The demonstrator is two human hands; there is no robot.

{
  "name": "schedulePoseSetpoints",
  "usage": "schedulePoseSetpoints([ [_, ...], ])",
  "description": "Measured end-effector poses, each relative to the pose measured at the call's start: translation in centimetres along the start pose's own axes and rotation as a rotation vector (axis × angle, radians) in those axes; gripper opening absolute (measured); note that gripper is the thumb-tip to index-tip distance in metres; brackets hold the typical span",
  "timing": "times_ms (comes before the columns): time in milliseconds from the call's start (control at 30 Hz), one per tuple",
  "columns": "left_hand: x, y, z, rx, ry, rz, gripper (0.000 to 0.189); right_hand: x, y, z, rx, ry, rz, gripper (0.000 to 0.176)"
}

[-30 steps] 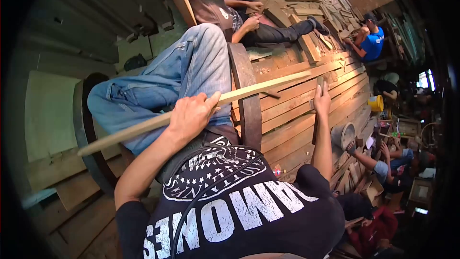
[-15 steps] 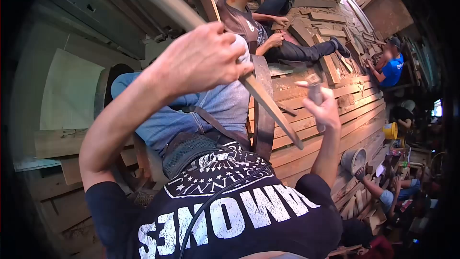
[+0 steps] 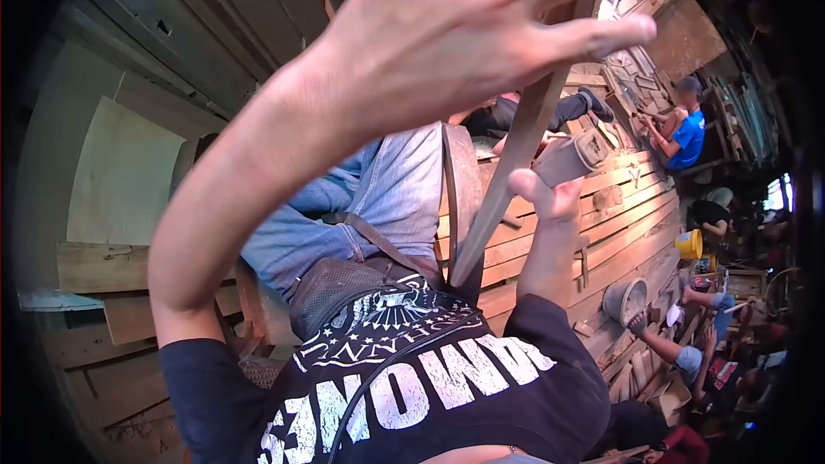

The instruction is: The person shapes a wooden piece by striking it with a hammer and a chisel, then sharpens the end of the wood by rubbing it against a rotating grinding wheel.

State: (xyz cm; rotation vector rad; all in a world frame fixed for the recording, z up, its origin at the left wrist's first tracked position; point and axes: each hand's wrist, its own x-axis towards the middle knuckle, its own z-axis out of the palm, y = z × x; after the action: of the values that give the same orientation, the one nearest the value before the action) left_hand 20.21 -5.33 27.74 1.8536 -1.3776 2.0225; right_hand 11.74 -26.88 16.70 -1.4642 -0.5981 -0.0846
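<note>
My left hand [image 3: 481,34] is raised large at the top, its fingers stretched out and spread. Behind that hand a long wooden stick [image 3: 516,155] runs on a slant, showing between the fingers. Its narrow lower end comes down by the edge of a dark curved wooden piece [image 3: 461,172] beside my jeans. My right hand [image 3: 550,198] is closed around a small block [image 3: 571,159], grey-brown on its side and lighter brown at its end. The right thumb is right at the stick's edge.
Wooden slats [image 3: 619,198] form the floor on the right. A seated person's legs [image 3: 567,110] stretch out ahead. Farther off sits a person in a blue shirt [image 3: 687,139]. A metal basin [image 3: 625,302] and a yellow bucket [image 3: 689,244] stand at right.
My left hand has moved up and right, and its fingers have gone from closed around the stick to spread. The stick has swung to the opposite slant. The right hand's block has turned.
</note>
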Motion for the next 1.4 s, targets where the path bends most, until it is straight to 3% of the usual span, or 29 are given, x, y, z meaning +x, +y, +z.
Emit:
schedulePoseSetpoints([
  [67,0.1,3.6,-4.4,-0.324,-0.241,-0.458,0.064,0.8,-0.8,0.8,0.012,0.094,-0.051,0.044],
  [100,-0.9,5.1,-5.4,-0.446,-0.346,-0.567,0.081,1.0,-0.8,0.6,0.077,0.085,-0.101,0.039],
  [133,-2.0,6.3,-6.5,-0.646,-0.526,-0.718,0.086,1.1,-0.7,0.5,0.143,0.077,-0.149,0.035],
  [167,-4.1,7.8,-6.4,-0.721,-0.582,-0.694,0.086,0.7,-0.3,0.2,0.101,0.130,-0.111,0.033],
  [200,-5.6,9.2,-6.9,-0.941,-0.745,-0.859,0.089,0.6,-0.1,0.4,0.098,0.136,-0.113,0.033],
  [233,-7.5,10.9,-7.1,-1.083,-0.754,-0.930,0.086,0.5,0.1,0.7,0.059,0.220,-0.087,0.032],
  [300,-7.3,12.0,-8.7,-1.379,-0.886,-1.141,0.055,0.3,1.1,0.9,0.064,0.298,-0.114,0.026],
  [333,-8.4,13.3,-8.6,-1.364,-0.732,-1.073,0.036,0.0,1.4,1.1,0.063,0.301,-0.113,0.026],
  [400,-8.5,13.6,-9.9,-1.337,-0.843,-1.266,0.031,-0.8,1.7,2.0,0.014,0.364,-0.086,0.025],
  [500,-10.5,14.4,-10.7,-1.130,-0.776,-1.216,0.026,-3.0,2.7,2.1,-0.063,0.373,0.009,0.015],
  [600,-12.6,13.6,-11.6,-1.076,-0.951,-1.272,0.031,-5.7,3.3,0.7,-0.293,0.288,0.140,0.014],
  [633,-13.3,13.8,-11.9,-1.087,-0.960,-1.277,0.031,-6.2,3.2,0.6,-0.363,0.260,0.224,0.016],
  [700,-14.6,14.2,-12.3,-1.029,-1.168,-1.299,0.037,-7.4,3.1,0.3,-0.500,0.205,0.397,0.022],
  [733,-15.3,14.5,-12.3,-1.043,-1.177,-1.298,0.037,-7.8,2.9,-0.2,-0.501,0.213,0.410,0.022],
  [800,-16.6,15.1,-12.2,-0.976,-1.330,-1.319,0.041,-8.7,2.5,-0.5,-0.906,0.211,0.383,0.039],
  [833,-17.1,15.3,-12.0,-0.967,-1.395,-1.335,0.043,-8.3,0.5,0.0,-1.044,0.149,0.693,0.055],
  [933,-18.0,15.8,-11.8,-0.947,-1.413,-1.332,0.043,-9.3,1.4,0.2,-1.122,0.134,0.774,0.058],
  [1000,-17.6,15.4,-12.1,-0.937,-1.462,-1.320,0.042,-10.1,3.0,0.6,-1.069,0.105,0.694,0.057],
  [1067,-17.2,15.0,-12.2,-0.888,-1.518,-1.286,0.040,-10.0,4.8,1.4,-0.996,-0.015,0.162,0.057],
  [1233,-15.8,14.7,-12.3,-0.823,-1.579,-1.226,0.040,-9.1,4.4,5.4,-1.074,-0.277,0.392,0.059],
  [1333,-15.9,15.0,-12.4,-0.814,-1.579,-1.249,0.041,-9.2,5.7,3.9,-1.170,-0.303,0.358,0.060],
  [1367,-16.0,15.1,-12.4,-0.821,-1.571,-1.265,0.041,-9.5,7.4,1.5,-1.227,-0.207,0.199,0.061],
  [1400,-16.1,15.3,-12.5,-0.832,-1.564,-1.279,0.041,-9.3,8.3,-1.5,-1.292,-0.140,0.235,0.058],
])
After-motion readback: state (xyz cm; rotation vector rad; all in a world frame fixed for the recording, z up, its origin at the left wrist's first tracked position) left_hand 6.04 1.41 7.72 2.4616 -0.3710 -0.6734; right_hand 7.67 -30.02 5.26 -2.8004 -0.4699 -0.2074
